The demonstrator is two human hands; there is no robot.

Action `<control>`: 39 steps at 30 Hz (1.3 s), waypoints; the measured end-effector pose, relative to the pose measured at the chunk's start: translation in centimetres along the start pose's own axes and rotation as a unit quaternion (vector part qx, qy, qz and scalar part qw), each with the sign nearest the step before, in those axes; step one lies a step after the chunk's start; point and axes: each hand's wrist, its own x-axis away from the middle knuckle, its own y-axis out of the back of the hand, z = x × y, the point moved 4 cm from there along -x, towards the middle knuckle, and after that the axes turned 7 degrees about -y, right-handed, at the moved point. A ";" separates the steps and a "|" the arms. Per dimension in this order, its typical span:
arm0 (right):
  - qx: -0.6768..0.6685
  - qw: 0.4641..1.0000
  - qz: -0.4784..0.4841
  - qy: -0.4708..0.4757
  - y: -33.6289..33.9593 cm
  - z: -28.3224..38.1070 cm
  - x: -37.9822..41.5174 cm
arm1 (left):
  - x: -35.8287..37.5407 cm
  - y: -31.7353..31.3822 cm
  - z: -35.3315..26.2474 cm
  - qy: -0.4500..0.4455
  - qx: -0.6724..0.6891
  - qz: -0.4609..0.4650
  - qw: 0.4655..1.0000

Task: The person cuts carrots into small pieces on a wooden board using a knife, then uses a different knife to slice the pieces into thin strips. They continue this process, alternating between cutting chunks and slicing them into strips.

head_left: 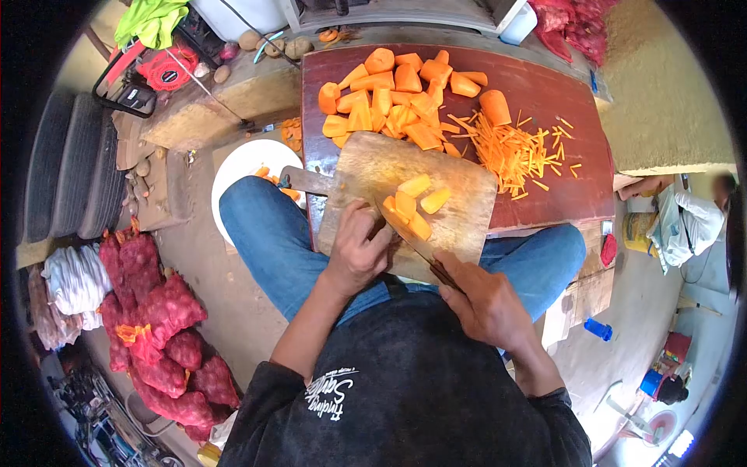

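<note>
Looking down from the head camera, the left hand (pixel 359 253) presses fingers closed onto carrot slabs (pixel 406 220) lying on the wooden cutting board (pixel 459 226), while the right hand (pixel 484 300) is wrapped shut around the handle of a knife (pixel 408 237). The blade runs diagonally up and left from the right hand, crossing the slabs just beside the left fingertips. Chunks (pixel 393 97) and thin sticks (pixel 510 152) sit beyond on the red table (pixel 560 194)

One head-worn fisheye view looks steeply down, close over the board (pixel 405 194) on the lap; floor fills the curved edges.
</note>
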 end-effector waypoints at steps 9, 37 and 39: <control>0.012 0.999 -0.017 0.023 -2.4 -1.1 -2.1 | 0.0 -0.2 -0.1 0.000 0.011 -0.010 1.000; -0.307 0.938 -0.068 -0.142 -1.3 -6.5 -4.7 | -2.8 -1.8 -1.7 0.007 -0.102 0.085 0.991; -0.343 0.927 -0.055 -0.138 -1.1 -5.5 -4.7 | -2.5 -2.9 -1.4 0.012 -0.149 0.142 0.978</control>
